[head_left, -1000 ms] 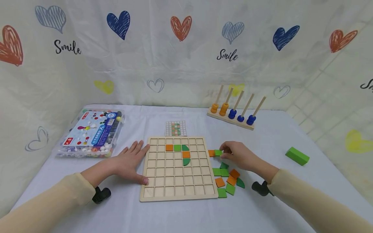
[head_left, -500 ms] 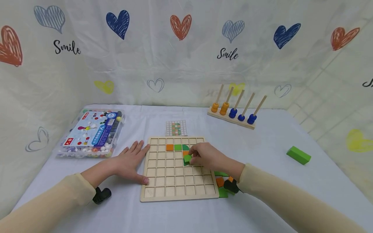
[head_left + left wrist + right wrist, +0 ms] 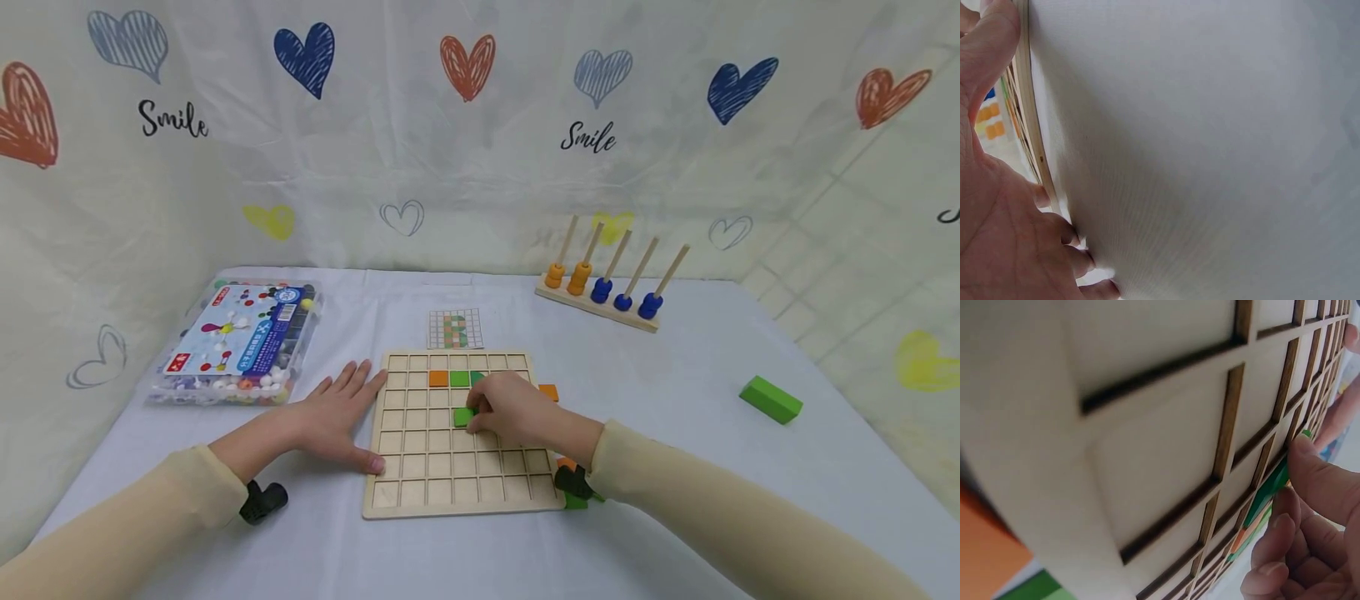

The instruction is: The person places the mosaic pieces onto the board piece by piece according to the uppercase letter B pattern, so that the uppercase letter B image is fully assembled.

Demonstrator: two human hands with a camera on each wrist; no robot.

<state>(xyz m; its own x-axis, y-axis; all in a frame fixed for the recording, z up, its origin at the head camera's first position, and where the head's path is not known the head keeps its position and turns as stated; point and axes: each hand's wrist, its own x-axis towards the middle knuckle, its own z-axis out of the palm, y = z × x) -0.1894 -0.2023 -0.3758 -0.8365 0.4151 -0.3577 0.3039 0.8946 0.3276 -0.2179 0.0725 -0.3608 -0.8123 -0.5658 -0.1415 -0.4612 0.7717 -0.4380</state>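
A wooden grid board [image 3: 420,487] lies on the white cloth. My left hand [image 3: 333,421] is spread flat at its left edge, thumb resting on the rim; the left wrist view shows the palm [image 3: 1004,231] beside that edge. With thumb and fingertips my right hand [image 3: 513,408] pinches a green square tile [image 3: 463,417] at a cell near the middle of the board. Above it, an orange tile [image 3: 438,378] and a green tile [image 3: 459,378] sit in cells. The right wrist view shows a dark green quarter-round tile [image 3: 1266,495] by the fingers. My right hand hides other cells.
A small pattern card [image 3: 456,329] lies behind the board. Loose tiles, one orange [image 3: 549,392], lie right of it, partly under the right forearm. A clear bead box [image 3: 232,342] stands left, a peg stand [image 3: 596,308] at back right, a green block [image 3: 771,400] far right.
My right hand took a green tile from the loose ones right of the board and carried it left over the grid, to a cell near the middle. The left hand has stayed put.
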